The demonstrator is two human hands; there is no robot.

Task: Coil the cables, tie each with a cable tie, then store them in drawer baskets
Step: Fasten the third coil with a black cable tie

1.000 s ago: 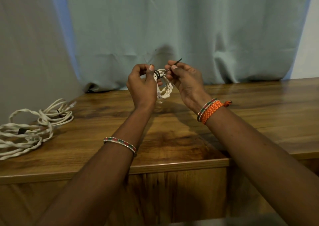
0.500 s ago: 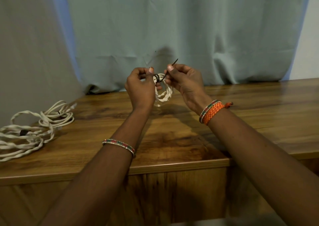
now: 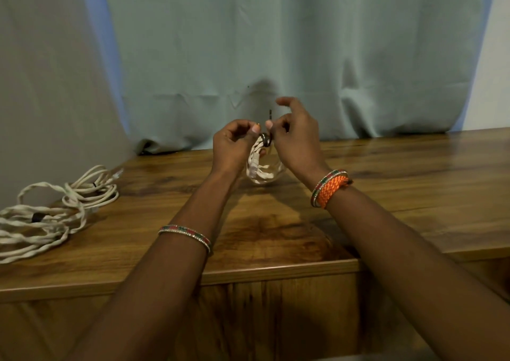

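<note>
A small coil of white twisted cable (image 3: 258,167) hangs between my hands above the wooden table (image 3: 386,184). A black cable tie (image 3: 266,139) is wrapped round the top of the coil, and its free end sticks up beside my right fingers. My left hand (image 3: 234,148) grips the coil near the tie. My right hand (image 3: 296,137) pinches the tie's tail between thumb and a finger, with the index finger lifted. A second, larger bundle of white cables (image 3: 52,211) lies on the table at the far left, with a dark tie around part of it.
A pale green curtain (image 3: 276,57) hangs behind the table and reaches its back edge. A grey curtain panel (image 3: 41,85) stands at the left. The table's front edge (image 3: 276,271) runs below my forearms, with wooden cabinet fronts under it.
Both hands have dropped lower with the coil. The tie's tail now points straight up instead of slanting right, and my right index finger has lifted off it.
</note>
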